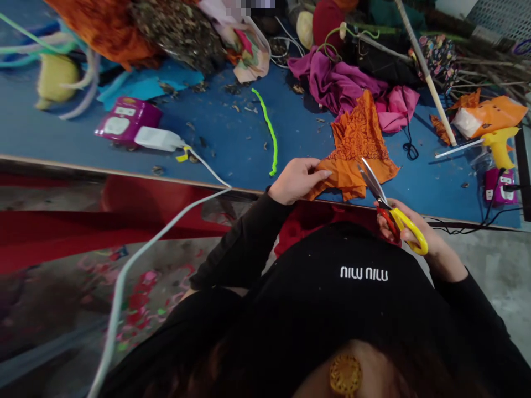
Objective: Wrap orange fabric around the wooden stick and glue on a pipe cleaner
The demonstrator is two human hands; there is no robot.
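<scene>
An orange patterned cloth (pixel 360 138) lies spread at the front edge of the blue table. Its left corner is pinched between the thumb and fingers of my left hand (pixel 296 179). My right hand (pixel 409 224) is wrapped around the handles of a pair of scissors (pixel 404 228), one yellow and one red. The blades are parted slightly and point up and left, over the lower right part of the cloth. Whether they touch the fabric I cannot tell. A bright green fuzzy strip (pixel 267 130) lies left of the cloth.
A purple power socket (pixel 128 121) with a white plug and cable sits left; the cable hangs over the table edge (pixel 244 190). Magenta fabric (pixel 332 80) is heaped behind the cloth. At right are a wooden stick (pixel 427 77), a yellow glue gun (pixel 500 146) and another purple socket (pixel 498 187).
</scene>
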